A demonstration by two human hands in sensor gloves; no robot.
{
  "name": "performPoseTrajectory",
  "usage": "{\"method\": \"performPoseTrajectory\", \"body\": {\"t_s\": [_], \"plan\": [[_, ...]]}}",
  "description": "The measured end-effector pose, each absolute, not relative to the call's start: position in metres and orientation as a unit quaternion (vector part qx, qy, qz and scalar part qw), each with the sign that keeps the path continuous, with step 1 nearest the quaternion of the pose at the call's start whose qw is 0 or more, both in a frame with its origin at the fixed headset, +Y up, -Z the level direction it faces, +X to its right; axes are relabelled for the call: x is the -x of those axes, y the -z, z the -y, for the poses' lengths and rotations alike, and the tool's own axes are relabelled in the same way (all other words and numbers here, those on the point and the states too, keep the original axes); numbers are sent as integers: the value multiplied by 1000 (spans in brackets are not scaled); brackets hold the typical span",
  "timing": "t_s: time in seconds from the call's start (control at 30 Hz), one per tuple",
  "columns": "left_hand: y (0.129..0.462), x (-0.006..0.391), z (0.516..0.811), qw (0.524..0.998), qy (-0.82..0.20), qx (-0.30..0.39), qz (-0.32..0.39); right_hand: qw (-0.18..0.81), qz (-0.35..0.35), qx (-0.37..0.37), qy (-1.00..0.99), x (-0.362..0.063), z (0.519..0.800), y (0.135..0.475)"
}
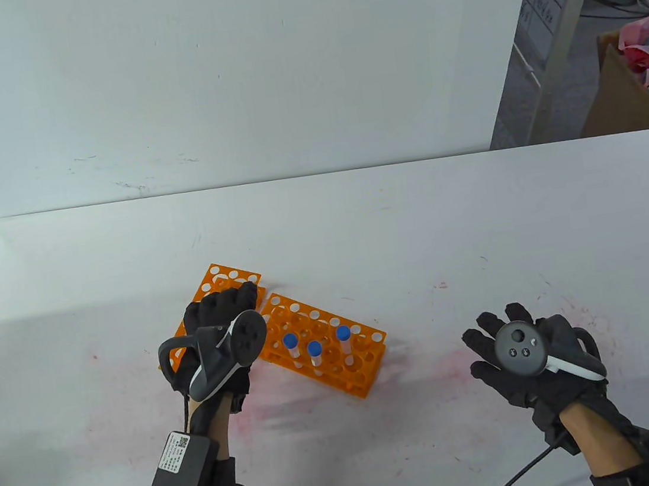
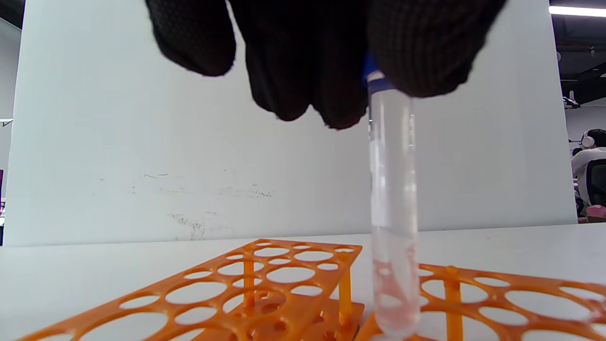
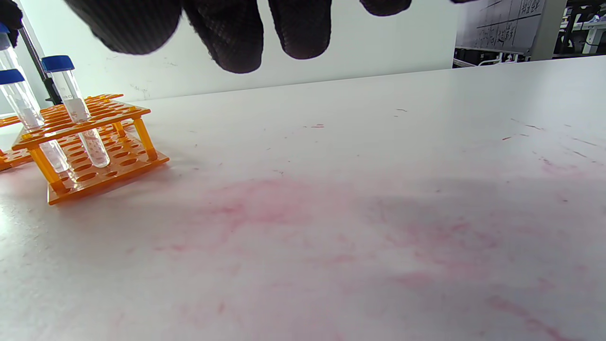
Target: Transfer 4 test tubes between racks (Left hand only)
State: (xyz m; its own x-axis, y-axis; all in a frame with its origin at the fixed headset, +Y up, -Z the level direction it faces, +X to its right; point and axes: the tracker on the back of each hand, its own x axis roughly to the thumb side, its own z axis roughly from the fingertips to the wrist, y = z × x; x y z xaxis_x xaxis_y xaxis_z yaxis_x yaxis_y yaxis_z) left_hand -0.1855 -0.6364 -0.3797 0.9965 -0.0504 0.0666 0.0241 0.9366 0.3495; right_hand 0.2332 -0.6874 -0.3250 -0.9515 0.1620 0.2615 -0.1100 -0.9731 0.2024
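The left hand [image 1: 222,328] is over the near end of the left rack [image 1: 220,292], an orange one lying on the white worktop [image 1: 357,221]. In the left wrist view its grip is closed on the blue cap of a clear test tube [image 2: 394,213]: the gloved fingertips [image 2: 421,52] pinch the cap from above and the tube hangs upright below them. The tube's rounded bottom is low, in the gap between the two racks, in front of the near edge of the right rack [image 2: 511,293]; whether it touches the worktop or a rack base cannot be told. The left rack's holes that show in this view hold nothing.

The right rack [image 1: 326,344] lies just beside the left one, angled toward the lower right in the table view. Three tubes with blue caps stand in it: one toward its left [image 1: 292,349], one in the middle [image 1: 316,359], one toward its far side [image 1: 345,343].

The right hand [image 1: 525,360] rests well apart from the racks, on the right side of the worktop, palm down with fingers spread, its grip open and holding nothing. A cardboard box [image 1: 627,90] of pink scraps stands beyond the worktop's far right corner.
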Motion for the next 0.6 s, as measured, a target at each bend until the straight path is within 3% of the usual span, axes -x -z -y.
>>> {"method": "performPoseTrajectory", "body": {"t_s": [0.6], "plan": [[388, 181, 660, 988, 54, -140, 35, 71, -92, -140, -983, -233, 687, 325]]}}
